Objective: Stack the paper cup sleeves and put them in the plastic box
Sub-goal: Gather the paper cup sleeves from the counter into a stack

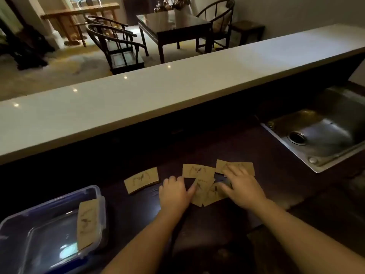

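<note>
Several flat brown paper cup sleeves lie on the dark counter. One sleeve (pixel 141 180) lies alone to the left. A loose overlapping cluster (pixel 198 171) lies in the middle, with another sleeve (pixel 245 167) at its right. My left hand (pixel 173 192) rests palm down at the cluster's left edge, thumb touching a sleeve (pixel 202 191). My right hand (pixel 242 187) lies flat over the right sleeves, fingers spread. The clear plastic box (pixel 11 220) with blue rim sits at lower left, holding sleeves (pixel 87 222) leaning against its right wall.
A steel sink (pixel 324 133) is set into the counter at the right. A raised white bar top (pixel 177 89) runs across behind the work surface. Beyond it stand dark wooden chairs and a table.
</note>
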`<state>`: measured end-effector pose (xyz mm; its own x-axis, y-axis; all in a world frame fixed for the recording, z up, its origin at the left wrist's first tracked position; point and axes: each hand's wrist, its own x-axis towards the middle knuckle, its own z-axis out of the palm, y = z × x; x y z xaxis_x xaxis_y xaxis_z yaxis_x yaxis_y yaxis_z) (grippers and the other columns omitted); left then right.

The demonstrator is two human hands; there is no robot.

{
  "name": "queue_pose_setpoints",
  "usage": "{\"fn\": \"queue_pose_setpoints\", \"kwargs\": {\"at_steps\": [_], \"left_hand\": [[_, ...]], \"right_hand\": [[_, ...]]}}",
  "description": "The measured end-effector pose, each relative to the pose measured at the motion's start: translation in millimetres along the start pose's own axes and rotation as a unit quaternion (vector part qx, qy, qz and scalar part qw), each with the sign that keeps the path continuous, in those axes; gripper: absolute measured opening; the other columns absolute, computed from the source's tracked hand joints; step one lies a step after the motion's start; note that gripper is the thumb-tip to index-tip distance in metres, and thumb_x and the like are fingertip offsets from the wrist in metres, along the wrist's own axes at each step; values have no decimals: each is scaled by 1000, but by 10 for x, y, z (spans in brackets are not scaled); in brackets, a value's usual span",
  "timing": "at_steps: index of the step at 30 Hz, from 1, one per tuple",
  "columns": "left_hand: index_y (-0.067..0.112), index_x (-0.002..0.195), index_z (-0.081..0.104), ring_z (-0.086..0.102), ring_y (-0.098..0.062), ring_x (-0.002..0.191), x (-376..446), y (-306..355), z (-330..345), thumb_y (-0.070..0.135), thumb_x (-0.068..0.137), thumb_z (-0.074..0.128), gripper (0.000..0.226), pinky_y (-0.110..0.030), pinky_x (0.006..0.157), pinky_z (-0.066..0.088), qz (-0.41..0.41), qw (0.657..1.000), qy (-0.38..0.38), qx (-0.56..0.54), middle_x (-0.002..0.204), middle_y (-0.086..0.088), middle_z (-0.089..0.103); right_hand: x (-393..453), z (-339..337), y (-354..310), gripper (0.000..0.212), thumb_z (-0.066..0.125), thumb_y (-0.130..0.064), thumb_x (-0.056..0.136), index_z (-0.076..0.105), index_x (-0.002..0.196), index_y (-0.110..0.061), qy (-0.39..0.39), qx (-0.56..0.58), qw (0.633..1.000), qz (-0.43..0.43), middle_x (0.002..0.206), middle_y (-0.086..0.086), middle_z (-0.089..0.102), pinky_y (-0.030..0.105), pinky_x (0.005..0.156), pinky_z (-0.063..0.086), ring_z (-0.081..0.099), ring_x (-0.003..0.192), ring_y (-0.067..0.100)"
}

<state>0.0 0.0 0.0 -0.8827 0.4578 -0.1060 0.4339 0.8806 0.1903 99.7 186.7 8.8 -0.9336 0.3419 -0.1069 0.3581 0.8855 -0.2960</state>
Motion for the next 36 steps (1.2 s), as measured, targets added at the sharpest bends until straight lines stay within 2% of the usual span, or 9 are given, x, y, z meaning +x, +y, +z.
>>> {"fn": "queue_pose_setpoints", "kwargs": {"at_steps": [6, 12, 16, 19, 22, 26, 31, 34, 36], "left_hand": [[13, 123, 51, 48, -30, 114, 90, 157, 186, 73, 80, 39, 75, -43, 90, 41, -52, 996, -75, -21, 123, -11, 53], [11, 124, 46, 46, -29, 116, 236, 228, 249, 74, 71, 53, 82, -43, 91, 41, -56, 994, -89, -41, 124, -11, 49], [11, 109, 53, 48, -26, 109, 310, 221, 239, 63, 68, 67, 68, -43, 90, 46, -71, 982, -125, -125, 115, -9, 52], [17, 88, 50, 57, -15, 81, 336, 137, 174, 42, 70, 77, 40, -34, 68, 50, -81, 950, -160, -257, 89, 2, 59], [18, 87, 50, 57, -8, 67, 282, 17, 63, 22, 78, 73, 25, -23, 56, 48, -66, 908, -195, -365, 81, 3, 60], [18, 113, 58, 67, -10, 84, 108, -196, -108, 16, 87, 62, 27, -18, 59, 51, -114, 813, -244, -516, 103, -2, 67], [12, 124, 53, 66, -38, 103, -141, -481, -86, 5, 92, 48, 33, -44, 72, 61, -257, 556, -241, -752, 121, -25, 60], [13, 125, 52, 66, -41, 102, -228, -555, -52, 2, 92, 41, 36, -47, 74, 60, -262, 481, -220, -807, 121, -27, 63], [9, 127, 52, 69, -37, 97, -263, -544, -39, 13, 91, 44, 37, -45, 75, 59, -275, 464, -241, -807, 117, -24, 67]], "right_hand": [[38, 172, 184, 73, 49, -58, 86, 28, 147, -25, -118, -13, 993, 0, 155, 4, 28, 43, 111, 29, 25, 139, 25], [169, 214, 222, 88, 61, -62, 74, 25, 147, -29, -153, -48, 987, -9, 141, 7, 32, 40, 101, 35, 28, 128, 26], [270, 197, 246, 92, 72, -56, 70, 29, 146, -27, -169, -17, 985, -8, 134, 6, 32, 35, 100, 34, 27, 125, 24], [332, 174, 236, 87, 76, -52, 67, 36, 140, -27, -180, -11, 984, -11, 130, 6, 32, 37, 101, 34, 27, 125, 25], [375, 158, 223, 80, 80, -50, 62, 43, 128, -26, -175, -16, 984, -17, 129, 6, 34, 41, 101, 38, 28, 124, 25], [347, 147, 219, 52, 80, -40, 65, 44, 102, -31, -143, 36, 988, -45, 111, -5, 44, 31, 82, 41, 40, 107, 16], [256, 33, 188, 19, 63, -17, 87, 60, 92, -35, -156, 311, 937, -15, 97, -7, 60, 26, 75, 48, 59, 90, 15], [234, -111, 129, 21, 60, -13, 90, 68, 103, -29, -155, 454, 876, 47, 105, -3, 64, 26, 79, 52, 63, 96, 12], [237, -177, 21, 34, 63, -5, 87, 63, 113, -26, -176, 533, 827, 43, 99, 4, 65, 24, 76, 56, 66, 92, 16]]}}
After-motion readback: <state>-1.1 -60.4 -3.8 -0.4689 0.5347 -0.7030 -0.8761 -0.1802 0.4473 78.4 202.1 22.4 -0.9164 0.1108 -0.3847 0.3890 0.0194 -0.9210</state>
